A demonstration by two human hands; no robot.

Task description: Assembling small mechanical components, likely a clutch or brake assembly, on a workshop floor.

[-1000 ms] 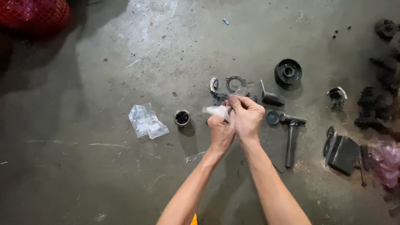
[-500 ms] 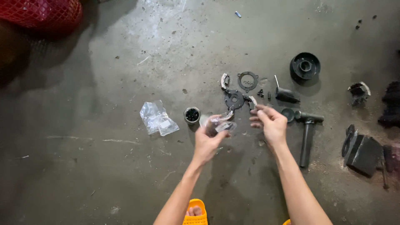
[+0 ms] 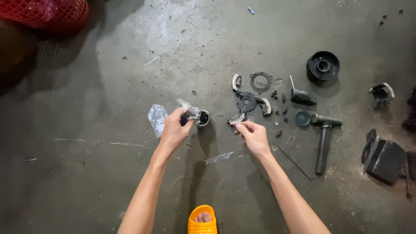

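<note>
Concrete floor (image 3: 108, 182), stained and scuffed, fills the view, and every place below is given from the small round cup (image 3: 203, 118) standing on it near the middle. Far up and to the left of the cup, a red mesh bag (image 3: 47, 15) is cut off by the top edge. Far to the right and lower, a dark block-shaped part (image 3: 385, 159) is seen, with further dark pieces beyond it cropped by the right edge and hard to identify. Up and to the right, one black pulley wheel (image 3: 323, 66) is set down. To the right and slightly lower, one T-shaped black tool (image 3: 323, 143) is laid. Directly below the cup, one orange sandal (image 3: 202, 220) is cut off by the bottom edge.

Two bare hands are counted. The left hand (image 3: 175, 129) is placed just left of the cup, its fingers closed around a small dark piece with a wisp of clear wrap (image 3: 187, 105); what the piece is cannot be made out. The right hand (image 3: 253, 135) is seen to the right of the cup, its fingertips pinched on one curved shoe (image 3: 237, 119). Two more such shoes are laid beside a round black plate (image 3: 246, 100), with one flat gasket ring (image 3: 261, 81) above. Just left of the cup, one crumpled clear bag (image 3: 157, 118) is found. Several tiny dark bits are scattered right of the plate, too small to tell apart.
</note>
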